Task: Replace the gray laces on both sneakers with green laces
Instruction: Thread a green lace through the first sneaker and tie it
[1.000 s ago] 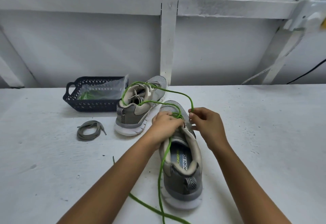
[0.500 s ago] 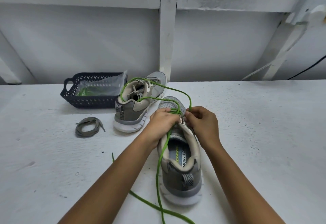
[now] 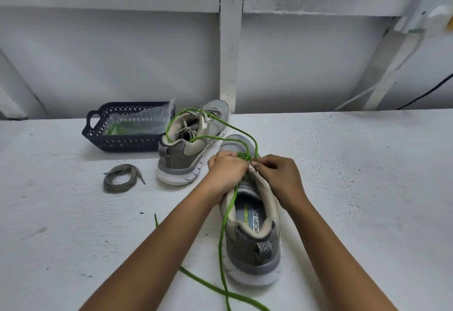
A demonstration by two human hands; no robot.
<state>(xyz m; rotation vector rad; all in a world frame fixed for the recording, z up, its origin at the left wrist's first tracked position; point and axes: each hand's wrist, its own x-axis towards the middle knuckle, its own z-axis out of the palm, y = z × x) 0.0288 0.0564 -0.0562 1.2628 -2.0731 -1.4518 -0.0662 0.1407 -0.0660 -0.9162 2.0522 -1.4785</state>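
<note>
A grey sneaker (image 3: 252, 239) stands heel toward me at centre. My left hand (image 3: 226, 172) grips its left eyelet side, fingers curled over the green lace (image 3: 224, 232). My right hand (image 3: 282, 176) pinches the lace at the right eyelets. One lace end trails down over the heel onto the table; the other loops back over the second grey sneaker (image 3: 188, 149), which stands behind at the left. A coiled gray lace (image 3: 120, 178) lies on the table left of that sneaker.
A dark blue plastic basket (image 3: 98, 127) at the back left holds a clear bag with green laces. A white wall with a vertical post (image 3: 230, 41) rises behind the white table (image 3: 355, 200). A black cable runs at the far right.
My right hand has moved left and down onto the sneaker's eyelets, close to my left hand. The lace loop over the far sneaker has drawn slightly tighter.
</note>
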